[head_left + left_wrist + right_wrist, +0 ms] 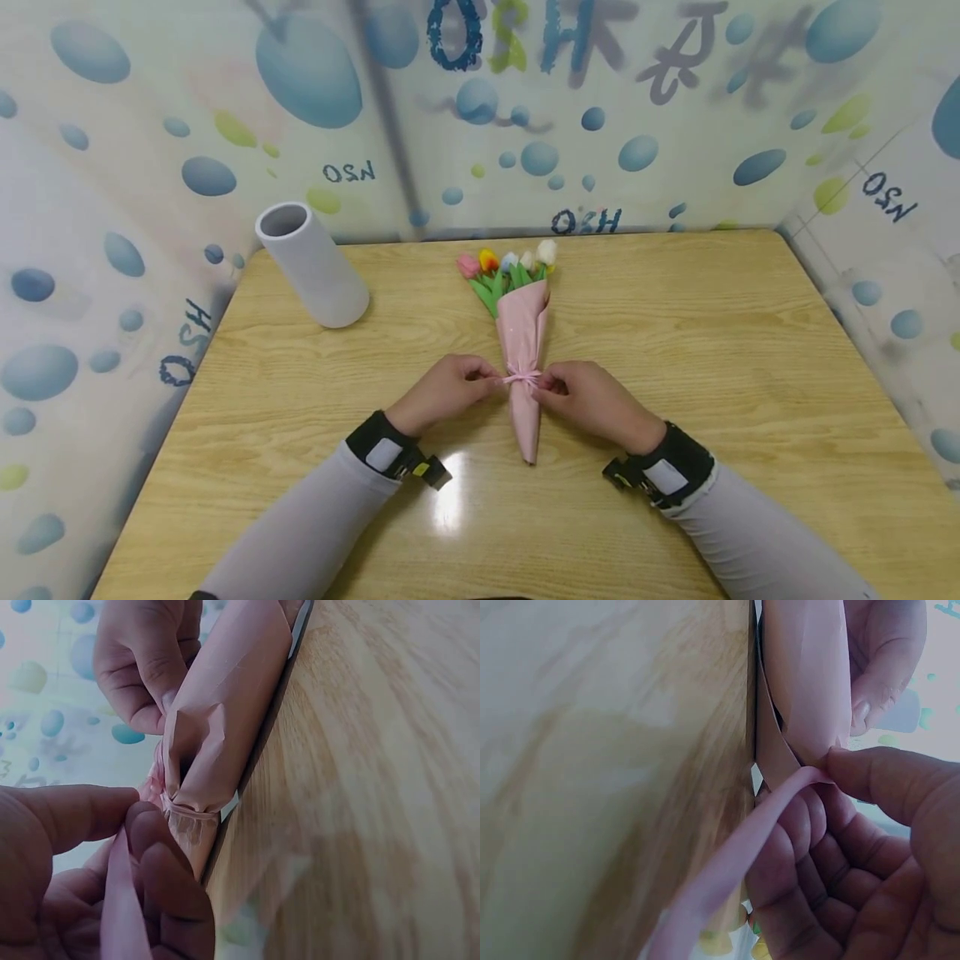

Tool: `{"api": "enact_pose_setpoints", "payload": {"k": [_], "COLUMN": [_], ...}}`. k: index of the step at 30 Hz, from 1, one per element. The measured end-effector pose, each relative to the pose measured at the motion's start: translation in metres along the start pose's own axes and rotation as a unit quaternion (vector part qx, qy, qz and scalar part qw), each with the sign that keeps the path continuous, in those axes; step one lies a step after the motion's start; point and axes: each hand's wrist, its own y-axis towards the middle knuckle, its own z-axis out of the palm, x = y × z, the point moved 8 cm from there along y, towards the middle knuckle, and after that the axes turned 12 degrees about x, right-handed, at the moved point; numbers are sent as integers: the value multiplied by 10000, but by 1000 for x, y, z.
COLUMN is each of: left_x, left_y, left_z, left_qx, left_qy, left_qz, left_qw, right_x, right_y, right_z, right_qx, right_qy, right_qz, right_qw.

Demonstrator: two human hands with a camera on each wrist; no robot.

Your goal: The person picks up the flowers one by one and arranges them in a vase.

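A bouquet of tulips (510, 262) in pink wrapping paper (522, 325) lies on the wooden table, blooms toward the wall. Around its narrow part runs a pink ribbon (522, 377), tied at the front, with the paper bunched under it. My left hand (450, 390) pinches one ribbon end between thumb and forefinger; in the left wrist view a loose tail (120, 900) hangs over its fingers. On the other side my right hand (596, 402) pinches the opposite end, whose tail (735, 855) trails down in the right wrist view. Both hands are close beside the wrapping.
A white cylindrical vase (315, 267) stands at the table's back left. Beyond the wooden table (712, 333) rises a wall (480, 150) printed with blue and green dots. Straps with small cameras (663, 471) sit on both wrists.
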Motion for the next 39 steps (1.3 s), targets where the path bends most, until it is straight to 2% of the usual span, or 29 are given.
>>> {"api": "enact_pose_setpoints", "payload": {"k": [11,23,30,39], "left_x": [3,16,19,19], "left_y": [-16,-27,-29,-30], "left_z": [-4,-8,-8,-8], "left_qx": [-56,-138,-140,-130], "left_qy": [-141,-169,-327,-315], "left_qz": [-107,-205,-227,-190], "left_qw": [9998,9996,9991,9992], "right_x": [3,3,2,-2], "right_y": [-1,-2,-2,-7], "right_z": [0,2,1,-3], "right_qx": [14,21,87,131], "right_qy": [39,59,27,-207], "right_qz": [0,53,70,-14], "right_qw": [10000,10000,9999,9997]}}
